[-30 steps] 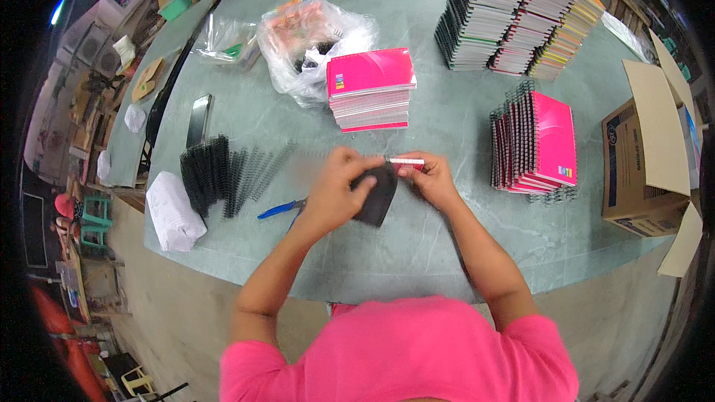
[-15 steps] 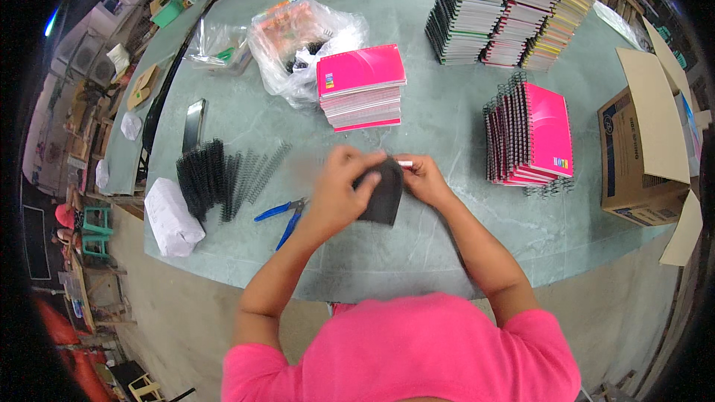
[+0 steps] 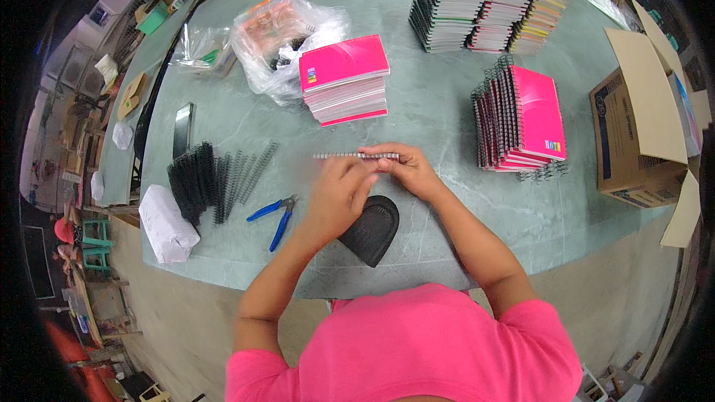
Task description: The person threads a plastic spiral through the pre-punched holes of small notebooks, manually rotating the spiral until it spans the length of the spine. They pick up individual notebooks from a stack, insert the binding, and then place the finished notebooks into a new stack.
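Both of my hands meet over the near middle of the table, on a thin pink notebook (image 3: 379,155) seen almost edge-on, with a row of coil loops or holes along its top edge. My right hand (image 3: 411,170) pinches its right part, thumb in front. My left hand (image 3: 341,195) has its fingers closed at the left part, slightly blurred; its fingertips are partly hidden. Just below the hands lies a black heel-shaped pad (image 3: 375,232). Blue-handled pliers (image 3: 273,214) rest left of my left hand, beside loose black spiral coils (image 3: 216,179).
Beyond my hands stands a stack of pink notebooks (image 3: 344,82), by a clear plastic bag (image 3: 275,45). Coil-bound pink notebooks (image 3: 521,119) are piled right, below tall notebook stacks (image 3: 477,11). An open cardboard box (image 3: 633,134) sits far right; a white wrapped bundle (image 3: 168,225) lies left.
The black pad, upright by my left hand before, now lies lower and flatter on the table. My left hand has come to the notebook at my right hand. The whole view has shifted a little.
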Demonstrator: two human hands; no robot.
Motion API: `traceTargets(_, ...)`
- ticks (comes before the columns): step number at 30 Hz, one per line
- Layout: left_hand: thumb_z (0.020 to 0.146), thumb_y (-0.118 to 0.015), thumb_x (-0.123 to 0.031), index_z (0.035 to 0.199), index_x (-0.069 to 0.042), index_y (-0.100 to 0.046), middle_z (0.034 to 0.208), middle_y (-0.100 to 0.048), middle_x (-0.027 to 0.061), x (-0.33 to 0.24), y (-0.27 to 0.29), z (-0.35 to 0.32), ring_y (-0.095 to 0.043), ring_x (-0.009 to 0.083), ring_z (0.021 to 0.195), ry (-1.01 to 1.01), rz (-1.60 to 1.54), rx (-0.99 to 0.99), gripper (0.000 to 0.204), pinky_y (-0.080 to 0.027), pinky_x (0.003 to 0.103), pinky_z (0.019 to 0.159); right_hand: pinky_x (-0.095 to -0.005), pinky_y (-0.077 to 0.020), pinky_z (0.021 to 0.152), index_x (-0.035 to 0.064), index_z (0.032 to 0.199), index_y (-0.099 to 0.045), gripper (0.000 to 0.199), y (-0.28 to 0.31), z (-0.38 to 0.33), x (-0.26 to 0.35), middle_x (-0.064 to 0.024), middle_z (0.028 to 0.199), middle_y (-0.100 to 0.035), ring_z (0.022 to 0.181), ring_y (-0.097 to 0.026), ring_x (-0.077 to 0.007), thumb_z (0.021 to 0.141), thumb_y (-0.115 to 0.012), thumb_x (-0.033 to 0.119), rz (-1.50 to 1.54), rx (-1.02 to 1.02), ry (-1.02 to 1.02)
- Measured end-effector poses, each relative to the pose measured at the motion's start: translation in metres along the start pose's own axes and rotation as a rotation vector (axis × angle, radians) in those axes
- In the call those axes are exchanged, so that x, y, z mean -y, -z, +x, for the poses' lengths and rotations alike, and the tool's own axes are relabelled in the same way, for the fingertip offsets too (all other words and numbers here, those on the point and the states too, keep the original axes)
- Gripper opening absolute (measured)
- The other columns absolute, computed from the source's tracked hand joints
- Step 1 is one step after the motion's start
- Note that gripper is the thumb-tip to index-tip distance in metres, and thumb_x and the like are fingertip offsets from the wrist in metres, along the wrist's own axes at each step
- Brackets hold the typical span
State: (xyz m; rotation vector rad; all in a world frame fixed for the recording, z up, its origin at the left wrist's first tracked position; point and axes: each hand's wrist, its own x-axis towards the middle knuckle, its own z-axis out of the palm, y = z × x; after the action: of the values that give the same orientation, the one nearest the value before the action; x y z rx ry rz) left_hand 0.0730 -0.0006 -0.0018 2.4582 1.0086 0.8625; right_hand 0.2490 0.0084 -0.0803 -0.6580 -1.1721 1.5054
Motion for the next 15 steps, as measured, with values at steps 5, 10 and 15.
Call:
traceTargets(5,0.080,-0.062,-0.015,0.104,-0.005,-0.059,0.095,-0.058,0.0124,0.016,0.003,0.021,-0.055,0.0301,0.093,-0.002,0.302,0.176,0.026,-0.041,0.040,0.080,-0.0268,-0.0449,0.085,-0.0002,0.108,-0.060,0.024,0.003,-0.003,-0.012,-0.0056,0.104,-0.064,0.094,-0.057,-0.0103,0.085,-0.059,0.006,-0.233,-0.040,-0.083)
traceTargets(10,0.079,-0.063,-0.015,0.101,-0.005,-0.058,0.094,-0.058,0.0134,0.017,-0.004,0.033,-0.054,0.0323,0.091,-0.020,0.056,0.160,0.025,-0.041,0.040,0.080,-0.0263,-0.0457,0.082,0.0003,0.104,-0.062,0.019,0.005,-0.003,-0.015,-0.0034,0.095,-0.066,0.090,-0.057,-0.0082,0.086,-0.057,0.005,-0.244,-0.016,-0.098)
traceTargets(15,0.077,-0.062,-0.011,0.095,-0.001,-0.059,0.090,-0.057,0.0151,0.012,-0.023,0.036,-0.053,0.0333,0.086,-0.095,-0.072,0.157,0.020,-0.042,0.041,0.078,-0.0253,-0.0455,0.075,-0.0006,0.097,-0.061,0.015,0.009,-0.007,-0.009,-0.0018,0.090,-0.064,0.084,-0.055,-0.0069,0.087,-0.050,0.003,-0.346,0.019,-0.110)
